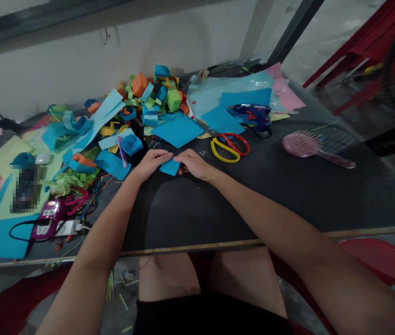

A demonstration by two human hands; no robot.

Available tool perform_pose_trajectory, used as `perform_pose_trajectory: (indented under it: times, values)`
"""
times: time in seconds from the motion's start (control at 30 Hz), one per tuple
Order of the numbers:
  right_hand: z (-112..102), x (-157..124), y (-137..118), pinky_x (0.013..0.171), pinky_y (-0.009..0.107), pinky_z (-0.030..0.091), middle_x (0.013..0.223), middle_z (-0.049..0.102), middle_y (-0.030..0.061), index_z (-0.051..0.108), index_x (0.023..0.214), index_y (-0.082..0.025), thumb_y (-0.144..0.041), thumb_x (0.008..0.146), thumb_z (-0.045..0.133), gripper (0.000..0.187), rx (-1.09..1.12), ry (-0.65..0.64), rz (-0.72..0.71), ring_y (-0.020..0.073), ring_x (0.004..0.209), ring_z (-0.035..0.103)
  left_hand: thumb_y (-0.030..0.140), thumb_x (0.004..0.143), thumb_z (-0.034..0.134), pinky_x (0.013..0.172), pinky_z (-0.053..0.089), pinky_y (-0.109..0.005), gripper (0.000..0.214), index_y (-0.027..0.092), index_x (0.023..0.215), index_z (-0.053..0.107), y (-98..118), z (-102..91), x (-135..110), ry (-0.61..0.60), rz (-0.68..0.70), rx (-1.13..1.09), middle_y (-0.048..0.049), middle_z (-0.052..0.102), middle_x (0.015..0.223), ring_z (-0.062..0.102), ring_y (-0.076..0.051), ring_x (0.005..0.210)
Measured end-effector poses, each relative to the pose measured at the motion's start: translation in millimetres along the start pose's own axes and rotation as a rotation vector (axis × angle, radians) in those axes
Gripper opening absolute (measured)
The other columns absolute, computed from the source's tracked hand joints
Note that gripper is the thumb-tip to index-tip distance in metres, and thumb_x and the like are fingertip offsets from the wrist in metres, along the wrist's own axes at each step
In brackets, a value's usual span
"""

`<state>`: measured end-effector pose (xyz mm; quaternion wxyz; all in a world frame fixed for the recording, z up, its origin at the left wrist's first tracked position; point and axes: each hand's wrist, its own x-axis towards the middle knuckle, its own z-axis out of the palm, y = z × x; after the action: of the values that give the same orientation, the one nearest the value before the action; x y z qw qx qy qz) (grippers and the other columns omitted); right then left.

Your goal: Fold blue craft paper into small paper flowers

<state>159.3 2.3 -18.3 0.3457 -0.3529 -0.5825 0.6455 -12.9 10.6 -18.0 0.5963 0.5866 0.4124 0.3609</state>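
A small piece of blue paper (170, 167) is held between my two hands, just above the dark tabletop. My left hand (151, 163) pinches its upper left corner with thumb and fingers. On the other side, my right hand (194, 164) grips the right edge, with its fingertips partly hidden behind the paper. Scissors with one red and one yellow handle (226, 149) lie just beyond my right hand. A larger blue sheet (178, 130) rests past my fingers, and a pale purple stick (122, 152) lies left of my left hand.
Behind my hands rises a pile of folded paper pieces (152, 97). A blue glue gun (253, 114) and a pink hairbrush (314, 146) lie to the right. On the left are a blurred-out dark device (25, 188), a purple gadget with a cable (51, 216) and paper sheets.
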Motion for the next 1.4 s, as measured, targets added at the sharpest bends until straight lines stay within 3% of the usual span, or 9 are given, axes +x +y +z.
perform_pose_trajectory:
  times: [0.43, 0.57, 0.77, 0.83, 0.93, 1.0, 1.17, 1.4]
  values:
    - [-2.0, 0.4, 4.2, 0.044, 0.023, 0.027, 0.038, 0.041, -0.0021, 0.051, 0.042, -0.017, -0.029, 0.085, 0.048, 0.045, -0.027, 0.019, -0.016, 0.0072, 0.038, 0.034, 0.052, 0.069, 0.079, 0.058, 0.042, -0.021, 0.039, 0.015, 0.07, 0.068, -4.1, -1.7, 2.0, 0.012, -0.025, -0.074, 0.0024, 0.063, 0.062, 0.055, -0.007, 0.056]
    - [-1.0, 0.9, 7.8, 0.044, 0.023, 0.026, 0.04, 0.038, -0.0031, 0.049, 0.045, -0.018, -0.048, 0.088, 0.051, 0.053, -0.018, 0.081, -0.107, 0.0074, 0.041, 0.034, 0.056, 0.07, 0.077, 0.053, 0.042, -0.022, 0.042, 0.015, 0.07, 0.066, -3.3, -3.3, 2.5, -0.009, 0.008, -0.077, 0.0016, 0.062, 0.059, 0.055, -0.008, 0.051]
    - [-1.7, 3.9, 14.3, 0.043, 0.024, 0.022, 0.043, 0.033, -0.0044, 0.045, 0.05, -0.02, -0.079, 0.081, 0.049, 0.066, -0.017, 0.203, -0.184, 0.0079, 0.043, 0.033, 0.063, 0.07, 0.074, 0.051, 0.042, -0.022, 0.05, 0.015, 0.07, 0.06, -3.2, -4.2, 1.5, -0.018, 0.04, -0.041, 0.0009, 0.061, 0.057, 0.055, -0.008, 0.049]
    - [-2.4, 5.1, 14.5, 0.041, 0.025, 0.019, 0.043, 0.031, -0.0056, 0.044, 0.052, -0.021, -0.082, 0.078, 0.048, 0.067, 0.029, 0.186, -0.172, 0.0074, 0.041, 0.029, 0.061, 0.066, 0.079, 0.051, 0.041, -0.022, 0.051, 0.015, 0.079, 0.062, -4.5, -3.7, 1.9, -0.015, 0.077, -0.047, 0.0017, 0.061, 0.061, 0.055, -0.008, 0.052]
    - [-3.2, 6.2, 13.3, 0.04, 0.024, 0.015, 0.043, 0.027, -0.0077, 0.042, 0.052, -0.022, -0.087, 0.074, 0.048, 0.069, 0.125, 0.123, -0.149, 0.0062, 0.038, 0.022, 0.056, 0.06, 0.085, 0.051, 0.039, -0.021, 0.068, 0.017, 0.111, 0.063, -5.2, -2.8, 2.5, -0.005, 0.101, -0.076, 0.0052, 0.058, 0.063, 0.053, -0.007, 0.052]
    - [-3.3, 6.1, 12.2, 0.039, 0.024, 0.014, 0.042, 0.026, -0.0082, 0.041, 0.053, -0.022, -0.088, 0.071, 0.049, 0.069, 0.168, 0.078, -0.15, 0.0058, 0.038, 0.021, 0.055, 0.061, 0.085, 0.053, 0.039, -0.021, 0.076, 0.019, 0.124, 0.059, -4.8, -2.6, 2.6, -0.035, 0.111, -0.077, 0.0059, 0.056, 0.064, 0.05, -0.007, 0.054]
    - [-1.6, 5.3, 10.0, 0.039, 0.023, 0.016, 0.041, 0.028, -0.0077, 0.041, 0.051, -0.021, -0.089, 0.071, 0.048, 0.071, 0.152, 0.078, -0.139, 0.0055, 0.037, 0.024, 0.058, 0.063, 0.083, 0.058, 0.042, -0.022, 0.068, 0.018, 0.116, 0.064, -5.9, -4.1, 2.9, -0.107, 0.12, -0.038, 0.001, 0.06, 0.073, 0.052, -0.009, 0.062]
    - [1.9, 5.0, 9.0, 0.039, 0.024, 0.015, 0.041, 0.027, -0.0084, 0.044, 0.061, -0.022, -0.086, 0.078, 0.043, 0.066, 0.161, 0.129, -0.074, 0.0061, 0.037, 0.022, 0.046, 0.054, 0.09, 0.084, 0.049, -0.03, 0.072, 0.02, 0.116, 0.064, -6.3, -4.3, 2.0, -0.001, 0.106, -0.04, -0.005, 0.069, 0.101, 0.064, -0.019, 0.093]
